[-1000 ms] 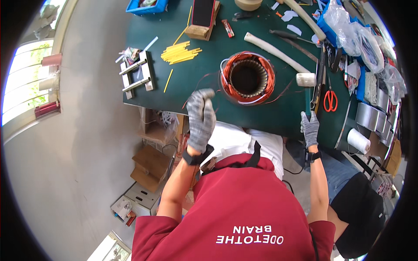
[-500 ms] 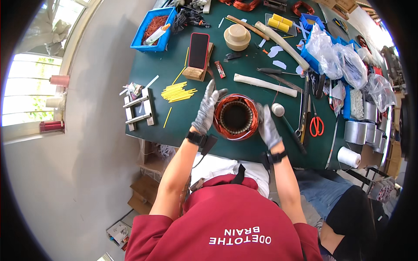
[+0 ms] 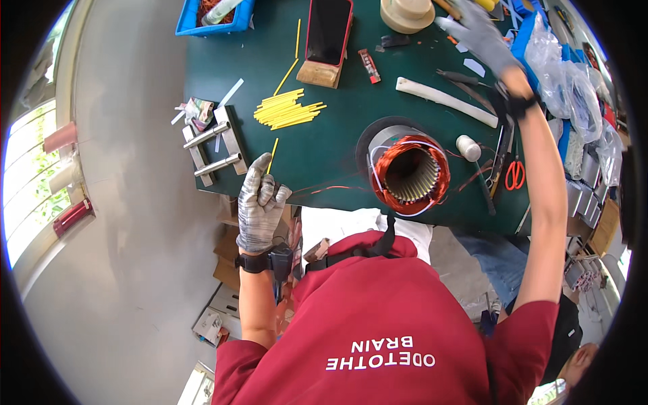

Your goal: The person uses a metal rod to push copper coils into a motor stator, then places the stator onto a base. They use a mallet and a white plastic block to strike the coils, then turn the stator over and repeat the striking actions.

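A motor stator (image 3: 440, 182) with orange-red copper windings and white lacing lies tilted near the table's front edge. Its toothed bore faces me, and neither hand is on its body. Thin reddish wires (image 3: 331, 189) run left from it toward my left hand (image 3: 262, 212). That gloved hand has its index finger extended and the others half curled; it is just below a single yellow strip (image 3: 273, 155). I cannot see the wires gripped. Far right, my gloved right hand (image 3: 478, 37) is blurred, fingers stretched out beside a wooden stick (image 3: 447, 8).
Yellow strips (image 3: 287, 110) lie in a pile beyond my left hand. A phone (image 3: 329, 34) leans on a wooden block. A metal frame (image 3: 216, 148) stands left. Rightward are a white rod (image 3: 447, 101), a white-headed mallet (image 3: 468, 148), red scissors (image 3: 515, 175) and plastic bags (image 3: 570, 88).
Both hands have left the stator: the left moved back and left, the right far forward and right. The stator now lies tilted with its bore toward me. The view has shifted too.
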Demonstrator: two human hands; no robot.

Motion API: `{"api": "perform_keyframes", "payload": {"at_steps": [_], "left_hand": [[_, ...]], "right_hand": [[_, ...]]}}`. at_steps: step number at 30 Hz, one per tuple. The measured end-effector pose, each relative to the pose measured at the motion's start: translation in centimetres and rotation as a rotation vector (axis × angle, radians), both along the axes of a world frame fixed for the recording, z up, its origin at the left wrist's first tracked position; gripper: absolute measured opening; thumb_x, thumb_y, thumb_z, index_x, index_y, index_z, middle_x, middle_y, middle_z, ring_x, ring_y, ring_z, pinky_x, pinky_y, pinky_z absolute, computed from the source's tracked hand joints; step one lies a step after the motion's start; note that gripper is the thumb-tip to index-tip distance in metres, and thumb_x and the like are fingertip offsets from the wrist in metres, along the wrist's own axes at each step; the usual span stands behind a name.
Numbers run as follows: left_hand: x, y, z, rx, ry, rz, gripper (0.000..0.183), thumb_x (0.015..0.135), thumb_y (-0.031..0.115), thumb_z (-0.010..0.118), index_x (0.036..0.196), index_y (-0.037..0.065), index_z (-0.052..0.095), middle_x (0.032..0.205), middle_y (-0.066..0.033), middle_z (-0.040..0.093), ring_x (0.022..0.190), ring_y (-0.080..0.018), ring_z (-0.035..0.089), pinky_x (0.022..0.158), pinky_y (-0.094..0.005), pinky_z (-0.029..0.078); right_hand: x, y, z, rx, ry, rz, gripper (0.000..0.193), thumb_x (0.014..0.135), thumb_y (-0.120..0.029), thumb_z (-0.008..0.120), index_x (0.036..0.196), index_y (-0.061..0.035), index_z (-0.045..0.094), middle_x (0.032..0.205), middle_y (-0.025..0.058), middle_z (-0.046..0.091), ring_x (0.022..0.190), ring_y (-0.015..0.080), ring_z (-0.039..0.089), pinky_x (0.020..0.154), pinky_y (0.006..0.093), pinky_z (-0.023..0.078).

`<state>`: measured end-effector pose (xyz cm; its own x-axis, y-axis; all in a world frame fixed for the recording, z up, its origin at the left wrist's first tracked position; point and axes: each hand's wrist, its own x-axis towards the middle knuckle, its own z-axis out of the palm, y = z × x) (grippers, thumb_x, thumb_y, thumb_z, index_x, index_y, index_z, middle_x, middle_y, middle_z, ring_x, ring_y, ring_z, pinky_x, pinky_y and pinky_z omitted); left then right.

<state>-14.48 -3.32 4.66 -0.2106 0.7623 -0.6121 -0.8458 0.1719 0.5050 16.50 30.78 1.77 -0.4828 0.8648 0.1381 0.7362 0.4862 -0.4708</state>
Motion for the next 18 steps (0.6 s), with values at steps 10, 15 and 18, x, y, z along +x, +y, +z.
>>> {"api": "perform_keyframes", "payload": {"at_steps": [10, 15, 18], "left_hand": [[-1.0, -3.7, -0.1, -0.129, 0.215, 0.004, 0.032, 0.093, 0.024, 0.048, 0.114, 0.000, 0.053, 0.058, 0.0073, 0.030, 0.052, -0.0035, 0.027, 0.057, -0.0204, 0.031], [-2.3, -3.8, 5.2, -0.162, 0.753, 0.352, 0.027, 0.091, 0.020, 0.050, 0.109, 0.001, 0.055, 0.057, -0.0007, 0.046, 0.060, -0.0109, 0.050, 0.068, -0.0372, 0.048], [-4.5, -9.9, 5.5, 0.580, 0.200, -0.486, 0.023, 0.090, 0.018, 0.047, 0.099, 0.002, 0.059, 0.079, -0.0148, 0.064, 0.072, -0.0270, 0.063, 0.067, -0.0373, 0.050]], "right_hand": [[-6.7, 5.2, -4.9, -0.088, -0.417, 0.004, 0.071, 0.071, -0.039, 0.065, 0.125, -0.0007, 0.042, 0.120, 0.0232, 0.051, 0.109, 0.0379, 0.051, 0.094, 0.0414, 0.040], [-1.8, -6.0, 3.6, -0.279, -0.005, -0.048, 0.026, 0.085, -0.014, 0.055, 0.108, -0.0017, 0.052, 0.099, 0.0135, 0.055, 0.094, 0.0245, 0.058, 0.078, 0.0299, 0.046], [3.7, -18.3, 9.1, -0.553, 0.317, 0.105, 0.025, 0.093, -0.016, 0.040, 0.092, -0.0011, 0.060, 0.074, 0.0086, 0.058, 0.060, 0.0166, 0.057, 0.059, 0.0283, 0.046]]}}
